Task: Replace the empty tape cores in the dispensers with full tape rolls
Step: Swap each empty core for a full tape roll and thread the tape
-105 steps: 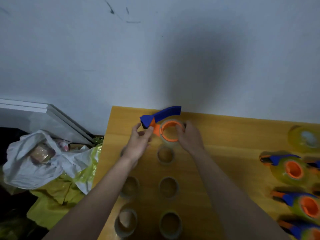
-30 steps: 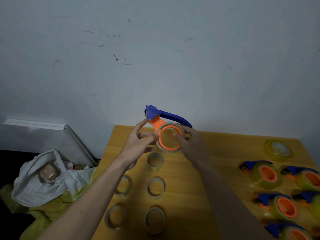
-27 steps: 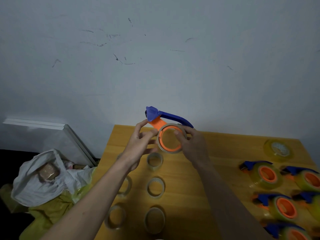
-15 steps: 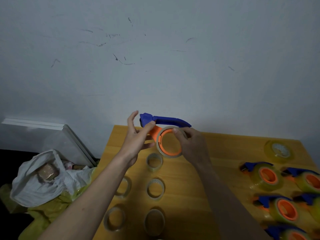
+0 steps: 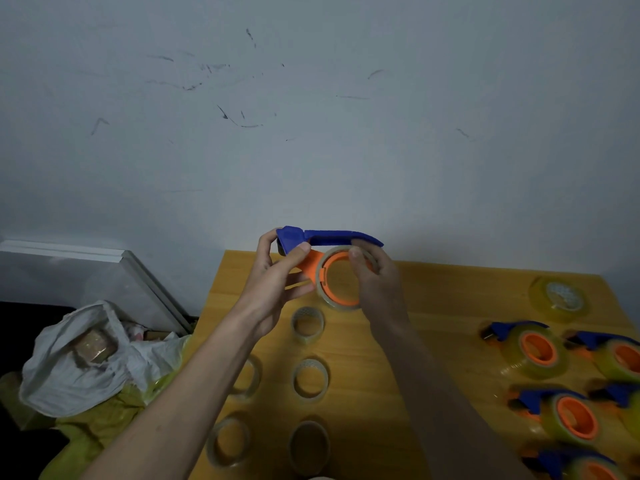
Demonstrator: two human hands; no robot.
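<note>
Up near the table's point(image 5: 450, 299) far edge, both hands clamp one dispenser point(image 5: 329, 237) aloft: left hand point(image 5: 273, 285) at its blue head, right hand point(image 5: 377, 285) on the core point(image 5: 341, 280). Empty cores point(image 5: 308, 323) lie at six o'clock; loaded dispensers point(image 5: 530, 348) crowd four o'clock.

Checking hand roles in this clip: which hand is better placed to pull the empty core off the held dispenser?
The right hand. Its fingers already wrap the thin empty core on the orange hub, while the left hand pinches the dispenser at its blue head, steadying it.
</note>
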